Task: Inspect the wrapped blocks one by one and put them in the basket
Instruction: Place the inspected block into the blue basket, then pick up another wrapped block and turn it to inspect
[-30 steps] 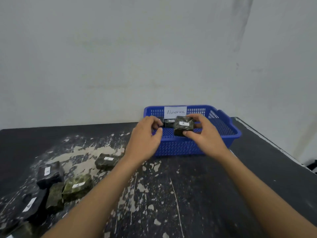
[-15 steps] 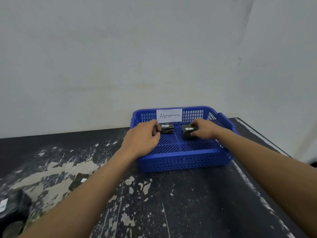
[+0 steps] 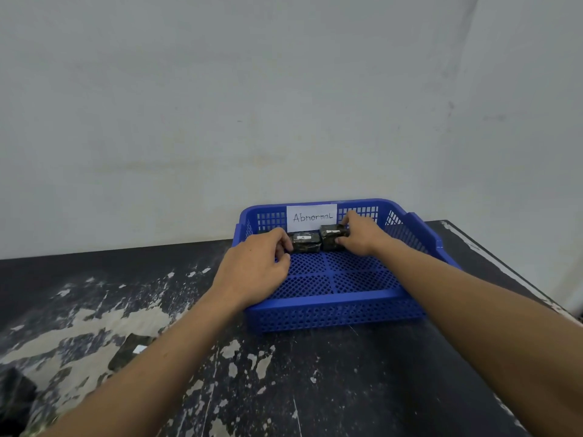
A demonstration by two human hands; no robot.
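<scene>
At the back of the basket (image 3: 334, 302), just under its paper label (image 3: 311, 217) reading "Abnormal", two wrapped blocks sit side by side, touching. The left hand (image 3: 255, 269) curls round the outer end of the left block (image 3: 306, 242), thumb low at its front. The right hand (image 3: 362, 236) grips the right block (image 3: 331, 236), fingers over its far edge and thumb on the near face. So both hands are clasped on a block, neither released.

From where I stand, the risk is in the squeeze. Pressed together from both ends, the blocks could ride up on each other or tip over. A hard shove toward the back wall might crumple or knock loose the label. A snagged finger on withdrawal could also drag a block out of line.

Both blocks are small, dark and mottled green-black. Their tight glossy wrap looks slick to me, and each has a little white sticker on top. The sticker marks are too small to read.

More blocks wait on the tabletop (image 3: 347, 389) well to the basket's near left: one block (image 3: 129, 351) beside the left forearm, and another dark lump (image 3: 15, 395) farther out.
</scene>
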